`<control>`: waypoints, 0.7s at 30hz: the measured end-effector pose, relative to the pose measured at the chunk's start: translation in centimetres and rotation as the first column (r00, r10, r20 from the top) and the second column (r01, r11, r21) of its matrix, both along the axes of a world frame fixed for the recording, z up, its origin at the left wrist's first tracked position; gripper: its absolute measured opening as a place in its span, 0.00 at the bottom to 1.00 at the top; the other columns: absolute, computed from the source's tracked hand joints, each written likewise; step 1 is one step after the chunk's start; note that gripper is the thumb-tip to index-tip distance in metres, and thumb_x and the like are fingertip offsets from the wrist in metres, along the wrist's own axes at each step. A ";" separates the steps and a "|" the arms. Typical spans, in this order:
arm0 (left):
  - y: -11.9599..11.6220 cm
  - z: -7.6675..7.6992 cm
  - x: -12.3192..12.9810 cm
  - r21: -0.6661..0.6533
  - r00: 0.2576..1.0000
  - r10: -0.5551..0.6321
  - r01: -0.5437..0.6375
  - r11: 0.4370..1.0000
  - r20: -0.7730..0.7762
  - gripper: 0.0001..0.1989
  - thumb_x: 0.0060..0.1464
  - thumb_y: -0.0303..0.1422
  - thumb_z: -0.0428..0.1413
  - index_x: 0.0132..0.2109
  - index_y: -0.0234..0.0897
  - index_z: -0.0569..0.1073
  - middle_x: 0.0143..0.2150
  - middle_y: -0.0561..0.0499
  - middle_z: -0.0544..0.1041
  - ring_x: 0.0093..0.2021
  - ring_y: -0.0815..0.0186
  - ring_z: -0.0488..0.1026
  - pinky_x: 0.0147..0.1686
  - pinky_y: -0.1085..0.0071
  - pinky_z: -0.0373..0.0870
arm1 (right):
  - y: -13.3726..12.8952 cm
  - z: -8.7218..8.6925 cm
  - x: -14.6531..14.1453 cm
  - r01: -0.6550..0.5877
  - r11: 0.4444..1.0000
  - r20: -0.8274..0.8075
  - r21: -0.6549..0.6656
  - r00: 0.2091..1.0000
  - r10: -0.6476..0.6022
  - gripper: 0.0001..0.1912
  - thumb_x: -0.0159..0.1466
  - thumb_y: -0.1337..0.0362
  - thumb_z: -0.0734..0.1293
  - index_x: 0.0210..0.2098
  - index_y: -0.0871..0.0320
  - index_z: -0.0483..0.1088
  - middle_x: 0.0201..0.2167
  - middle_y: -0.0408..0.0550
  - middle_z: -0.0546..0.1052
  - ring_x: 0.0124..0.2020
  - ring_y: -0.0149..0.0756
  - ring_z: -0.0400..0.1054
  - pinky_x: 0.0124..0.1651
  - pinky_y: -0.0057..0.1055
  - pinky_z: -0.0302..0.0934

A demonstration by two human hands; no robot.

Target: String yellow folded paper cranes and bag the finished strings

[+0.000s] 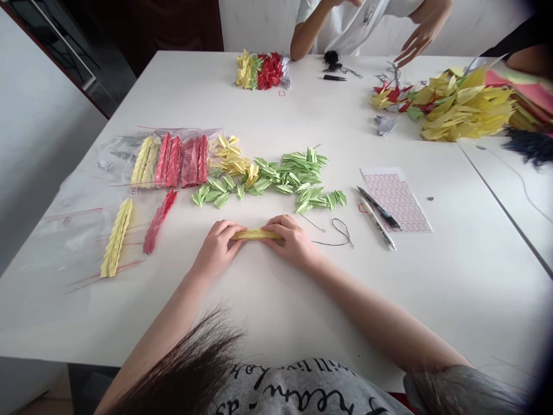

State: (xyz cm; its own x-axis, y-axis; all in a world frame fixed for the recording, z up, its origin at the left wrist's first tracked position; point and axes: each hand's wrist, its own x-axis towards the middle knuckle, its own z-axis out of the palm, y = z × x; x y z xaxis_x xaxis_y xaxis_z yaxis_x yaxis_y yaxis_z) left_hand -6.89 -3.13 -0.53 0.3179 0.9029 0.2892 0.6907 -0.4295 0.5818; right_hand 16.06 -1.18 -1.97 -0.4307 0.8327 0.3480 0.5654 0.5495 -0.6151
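Yellow origami crane stack in both hands rn, lying crossways in front of me, can't tell if it's touching the white table or just above it. L hand is curled round its left end, R hand round its right end, both closed on it, fingers over the top, only the middle of the stack showing btw them. Nothing else in either hand.

Working out from the stack: straight ahead, a bit past it, loose green paper cranes in a long heap, loose yellow paper cranes at the heap's far left end. Up and left of the stack, clear plastic bag w/ red and yellow crane rows packed inside. Directly left, yellow crane row and red crane row lying side by side, well apart from L hand.

Right of the stack, black thread in a loose curl, just beside R hand. Further right, sheet of red-outlined labels w/ black pen and white pen lying across its left edge.

Far past the stack, small red-and-yellow crane batch. Far right of that, big yellow-and-red crane heap, co-worker's spread hand up above the table near it.
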 end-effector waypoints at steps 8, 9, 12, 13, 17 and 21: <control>-0.4 0.0 0.0 0.020 0.999 0.022 -0.021 1.000 -0.042 0.19 0.61 0.37 0.57 0.58 0.40 0.70 0.54 0.45 0.75 0.55 0.58 0.71 0.56 0.60 0.68 | 0.4 2.1 3.8 -0.093 0.995 0.145 0.041 0.986 0.086 0.25 0.66 0.52 0.67 0.60 0.54 0.68 0.52 0.57 0.73 0.52 0.49 0.69 0.55 0.49 0.67; -0.4 0.0 0.0 0.026 0.998 0.020 -0.019 0.999 -0.057 0.19 0.61 0.37 0.57 0.58 0.40 0.70 0.53 0.45 0.76 0.55 0.58 0.72 0.56 0.60 0.67 | 0.5 2.0 4.2 -0.094 0.995 0.146 0.025 0.985 0.089 0.25 0.66 0.52 0.67 0.59 0.54 0.69 0.51 0.57 0.74 0.51 0.49 0.69 0.54 0.49 0.67; -0.3 -0.2 0.0 0.036 0.997 0.016 -0.013 0.999 -0.077 0.17 0.62 0.37 0.57 0.56 0.39 0.72 0.50 0.46 0.77 0.52 0.59 0.73 0.54 0.61 0.68 | 0.8 1.4 4.9 -0.090 0.996 0.129 -0.019 0.987 0.091 0.21 0.65 0.52 0.68 0.54 0.54 0.74 0.46 0.55 0.75 0.48 0.46 0.70 0.52 0.45 0.68; -0.2 -0.2 0.0 0.038 0.997 0.015 -0.013 0.999 -0.071 0.16 0.62 0.37 0.57 0.55 0.39 0.73 0.49 0.46 0.77 0.50 0.59 0.73 0.53 0.61 0.68 | 0.9 1.2 4.8 -0.082 0.996 0.122 -0.030 0.989 0.085 0.19 0.65 0.52 0.68 0.52 0.55 0.75 0.45 0.55 0.75 0.47 0.45 0.70 0.51 0.44 0.68; 0.1 -0.4 -0.1 0.017 1.000 0.004 -0.004 1.000 -0.030 0.13 0.62 0.36 0.56 0.51 0.39 0.76 0.46 0.47 0.77 0.48 0.60 0.74 0.51 0.62 0.70 | 1.2 0.5 4.4 -0.055 0.997 0.079 -0.061 0.995 0.060 0.17 0.65 0.53 0.68 0.48 0.55 0.78 0.40 0.53 0.75 0.42 0.42 0.71 0.48 0.40 0.69; 0.2 -0.4 -0.1 -0.008 1.000 0.000 0.000 1.000 0.009 0.12 0.63 0.37 0.55 0.50 0.39 0.77 0.45 0.46 0.76 0.47 0.60 0.73 0.50 0.62 0.71 | 1.3 0.3 4.0 -0.032 0.997 0.043 -0.063 0.998 0.035 0.15 0.65 0.53 0.68 0.45 0.55 0.79 0.38 0.51 0.74 0.39 0.40 0.71 0.43 0.38 0.70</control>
State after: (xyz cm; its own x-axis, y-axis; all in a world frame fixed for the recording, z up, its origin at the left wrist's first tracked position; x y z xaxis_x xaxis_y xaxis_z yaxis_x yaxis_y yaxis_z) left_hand -6.96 -2.92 -0.92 0.3156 0.9050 0.2853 0.6851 -0.4253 0.5914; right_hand 20.11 0.07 -1.62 -0.4727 0.8369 0.2761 0.5742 0.5302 -0.6238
